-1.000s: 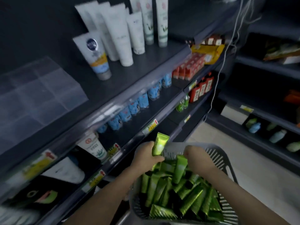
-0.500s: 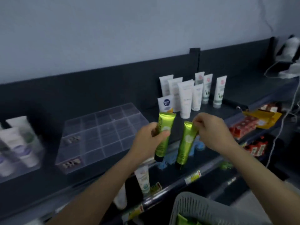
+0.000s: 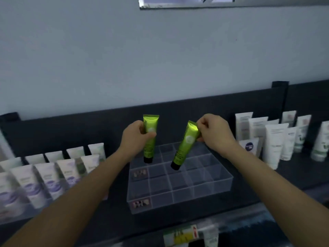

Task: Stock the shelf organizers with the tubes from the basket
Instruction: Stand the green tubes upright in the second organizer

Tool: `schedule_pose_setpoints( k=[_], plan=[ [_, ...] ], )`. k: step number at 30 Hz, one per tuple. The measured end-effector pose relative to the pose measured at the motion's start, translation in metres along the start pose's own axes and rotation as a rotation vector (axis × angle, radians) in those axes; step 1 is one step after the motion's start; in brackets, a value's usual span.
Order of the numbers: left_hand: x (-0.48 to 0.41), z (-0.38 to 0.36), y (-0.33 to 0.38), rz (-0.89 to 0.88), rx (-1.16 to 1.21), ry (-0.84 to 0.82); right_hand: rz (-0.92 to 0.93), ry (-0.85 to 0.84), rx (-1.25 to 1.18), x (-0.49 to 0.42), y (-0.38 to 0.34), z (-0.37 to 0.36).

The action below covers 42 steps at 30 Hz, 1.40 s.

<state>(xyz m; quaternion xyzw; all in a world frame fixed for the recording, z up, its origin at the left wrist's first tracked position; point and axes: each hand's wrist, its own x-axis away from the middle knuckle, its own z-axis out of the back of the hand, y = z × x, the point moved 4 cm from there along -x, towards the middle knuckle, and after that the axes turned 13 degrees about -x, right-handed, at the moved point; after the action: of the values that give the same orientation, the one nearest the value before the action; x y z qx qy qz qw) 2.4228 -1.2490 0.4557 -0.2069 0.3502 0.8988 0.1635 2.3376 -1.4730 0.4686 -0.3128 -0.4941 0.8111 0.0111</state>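
Left hand point(image 3: 134, 138) and right hand point(image 3: 215, 136), fingers point(image 3: 150, 134) round a green tube point(image 3: 148, 149) each, now over the organizer point(image 3: 179, 199) (earlier beside it).

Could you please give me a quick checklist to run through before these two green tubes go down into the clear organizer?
1. The left hand grips the left tube, cap down, upright: ok.
2. The right hand pinches the right tube by its crimped end: ok.
3. The right tube upright: not ok, tilted.
4. Both caps appear over the organizer: ok.
5. Compartments beneath empty: ok, as far as visible.
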Motion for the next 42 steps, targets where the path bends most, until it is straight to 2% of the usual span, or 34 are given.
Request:
schedule_pose_setpoints(
  k=[3,9,16,20,26,35,42],
  plan=[
    [-0.027,0.010,-0.021,0.027,-0.076,-0.017,0.014,-0.028,0.009,-0.022,-0.005,-0.039],
    [-0.076,0.017,-0.035,-0.085,-0.355,-0.073,0.084,-0.056,0.134,-0.064,-0.006,-0.096],
    [-0.121,-0.007,-0.056,-0.016,-0.523,-0.258,0.091,-0.170,0.262,-0.101,0.018,-0.147],
    [-0.129,-0.020,-0.072,-0.012,-0.606,-0.298,0.075,-0.274,0.321,-0.108,0.039,-0.175],
    [-0.133,-0.035,-0.097,0.031,-0.656,-0.421,0.096,-0.343,0.337,-0.113,0.060,-0.198],
    [-0.129,-0.040,-0.113,0.050,-0.683,-0.453,0.114,-0.367,0.299,-0.117,0.070,-0.207],
    [-0.118,-0.030,-0.098,0.030,-0.686,-0.373,0.082,-0.389,0.256,-0.108,0.073,-0.194]
  ],
)
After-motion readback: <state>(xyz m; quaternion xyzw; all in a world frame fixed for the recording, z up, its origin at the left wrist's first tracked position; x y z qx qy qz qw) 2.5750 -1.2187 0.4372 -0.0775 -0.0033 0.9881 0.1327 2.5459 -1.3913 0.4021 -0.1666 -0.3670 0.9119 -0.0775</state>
